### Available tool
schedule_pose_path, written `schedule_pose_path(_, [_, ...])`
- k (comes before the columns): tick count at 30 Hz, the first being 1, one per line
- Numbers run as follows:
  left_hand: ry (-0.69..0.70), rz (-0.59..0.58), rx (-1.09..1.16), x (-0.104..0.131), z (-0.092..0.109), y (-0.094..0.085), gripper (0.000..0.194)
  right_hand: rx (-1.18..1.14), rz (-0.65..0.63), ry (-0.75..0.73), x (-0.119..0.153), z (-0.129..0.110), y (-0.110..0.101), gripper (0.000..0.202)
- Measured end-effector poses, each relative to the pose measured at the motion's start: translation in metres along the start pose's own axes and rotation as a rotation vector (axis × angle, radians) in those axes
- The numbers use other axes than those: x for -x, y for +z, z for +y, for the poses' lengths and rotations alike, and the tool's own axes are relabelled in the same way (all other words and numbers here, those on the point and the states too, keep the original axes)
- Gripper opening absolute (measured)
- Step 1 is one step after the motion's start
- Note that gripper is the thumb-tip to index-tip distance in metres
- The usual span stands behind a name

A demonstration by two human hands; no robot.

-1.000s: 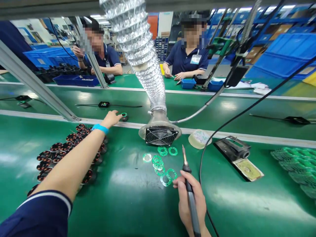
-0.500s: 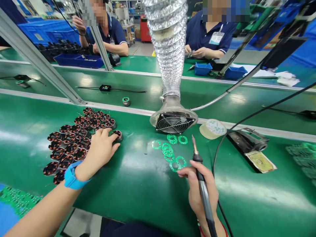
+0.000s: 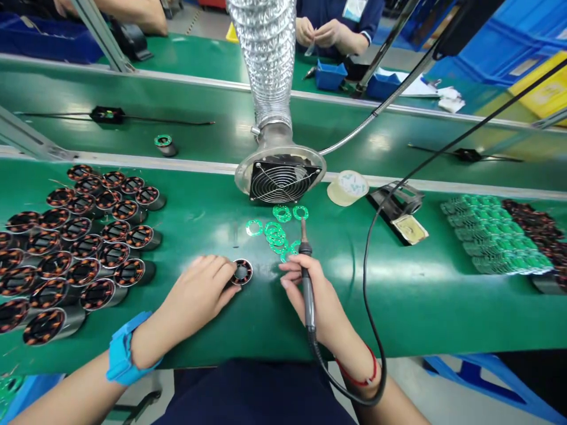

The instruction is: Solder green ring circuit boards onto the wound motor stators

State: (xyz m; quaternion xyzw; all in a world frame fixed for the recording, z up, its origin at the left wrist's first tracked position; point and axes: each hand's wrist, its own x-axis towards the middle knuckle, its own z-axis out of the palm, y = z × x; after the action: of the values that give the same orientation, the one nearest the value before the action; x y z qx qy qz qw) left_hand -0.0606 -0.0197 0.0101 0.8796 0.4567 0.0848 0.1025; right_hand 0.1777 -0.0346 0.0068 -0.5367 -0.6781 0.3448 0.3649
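Observation:
My left hand (image 3: 201, 298) grips a round motor stator (image 3: 243, 272) with copper windings, its thumb and fingers at the rim, on the green bench before me. In my right hand (image 3: 316, 292) is a soldering iron (image 3: 306, 265), held like a pen with its tip pointing away from me. Several green ring-shaped circuit boards (image 3: 275, 234) lie loose just beyond the hands; the right fingers partly cover the nearest ones. To the left stand many more stators (image 3: 80, 245) in rows, their open tops facing up.
A fume extractor (image 3: 283, 180) on a foil duct hangs ahead. Right of it are a tape roll (image 3: 348, 188) and an iron stand with a sponge (image 3: 410, 229). Stacked ring boards (image 3: 496, 233) sit far right. The iron's black cable (image 3: 370, 265) loops across the right side. A co-worker's hands (image 3: 325, 34) show opposite.
My left hand has moved right from the stator group, bringing one stator to the middle. The iron remains in my right hand. The view has tilted down and turned right.

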Motion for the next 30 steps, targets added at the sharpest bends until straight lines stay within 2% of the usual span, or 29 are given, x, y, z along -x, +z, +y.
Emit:
schedule_pose_path(3, [0.028,0.108,-0.199,0.007,0.007,0.000,0.013,0.104,0.044,0.008,-0.003,0.007,-0.001,0.031])
schedule_pose_path(5, [0.023,0.188,-0.284,0.011,0.011,0.003,0.027,0.186,0.052,0.035,-0.006,0.013,-0.004,0.032])
schedule_pose_path(7, [0.018,0.249,-0.318,0.014,0.010,0.006,0.039,0.261,0.018,0.053,-0.010,0.020,-0.008,0.035])
schedule_pose_path(9, [0.003,0.288,-0.315,0.015,0.005,0.009,0.040,0.336,-0.045,0.042,-0.013,0.025,-0.009,0.038])
schedule_pose_path(11, [-0.029,0.287,-0.246,0.014,-0.002,0.012,0.035,0.405,-0.108,0.015,-0.016,0.027,-0.007,0.040])
schedule_pose_path(14, [-0.080,0.272,-0.001,0.012,-0.007,0.022,0.027,0.455,-0.190,-0.040,-0.019,0.027,-0.002,0.041])
schedule_pose_path(17, [-0.179,0.330,0.135,0.008,-0.007,0.035,0.036,0.441,-0.245,-0.135,-0.019,0.025,0.005,0.040])
schedule_pose_path(19, [-0.284,0.339,0.133,0.001,-0.007,0.038,0.044,0.414,-0.220,-0.190,-0.017,0.025,0.007,0.037])
schedule_pose_path(22, [-0.344,0.263,0.170,-0.012,-0.012,0.026,0.035,0.361,-0.103,-0.262,-0.013,0.025,0.006,0.031])
schedule_pose_path(23, [-0.296,0.202,0.211,-0.016,-0.013,0.018,0.032,0.345,-0.067,-0.289,-0.011,0.024,0.004,0.029])
schedule_pose_path(25, [-0.097,0.001,0.321,-0.023,-0.016,0.001,0.029,0.314,-0.024,-0.334,-0.008,0.023,-0.001,0.026])
schedule_pose_path(27, [0.080,-0.213,0.418,-0.028,-0.015,-0.012,0.039,0.274,-0.003,-0.347,-0.004,0.020,-0.007,0.026])
schedule_pose_path(28, [0.121,-0.285,0.446,-0.029,-0.013,-0.016,0.047,0.249,0.005,-0.339,-0.001,0.020,-0.009,0.026])
schedule_pose_path(30, [0.115,-0.343,0.468,-0.031,-0.008,-0.017,0.059,0.187,0.025,-0.307,0.004,0.019,-0.011,0.028])
